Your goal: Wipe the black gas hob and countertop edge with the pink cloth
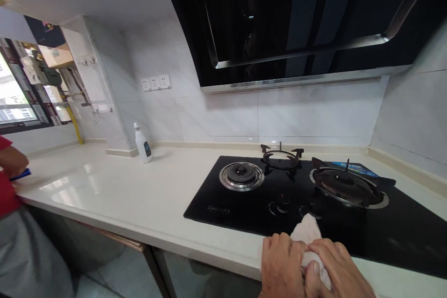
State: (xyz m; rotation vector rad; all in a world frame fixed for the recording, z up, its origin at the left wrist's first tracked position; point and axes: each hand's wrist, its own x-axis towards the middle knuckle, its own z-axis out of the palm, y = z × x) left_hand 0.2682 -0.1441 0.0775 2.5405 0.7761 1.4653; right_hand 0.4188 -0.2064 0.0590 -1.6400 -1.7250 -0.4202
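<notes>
Both of my hands are closed round a crumpled white cloth (307, 229) at the front edge of a black gas hob (240, 216). My left hand (284, 263) grips it from the left, over the counter's edge. My right hand (337, 265) presses it from the other side, with the thumb across the cloth. One end of the cloth sticks up between the hands, near the control knobs (282, 204). The left burner (241, 176) is uncovered. Its pan support (281, 159) stands at the back of the hob, and the right burner (345, 184) has its support on.
A white spray bottle (142, 144) stands on the pale counter (115, 186) near the wall. A black range hood (296, 18) hangs low above the hob. At the far left, a person in a red top (7, 177) stands by the counter with something blue.
</notes>
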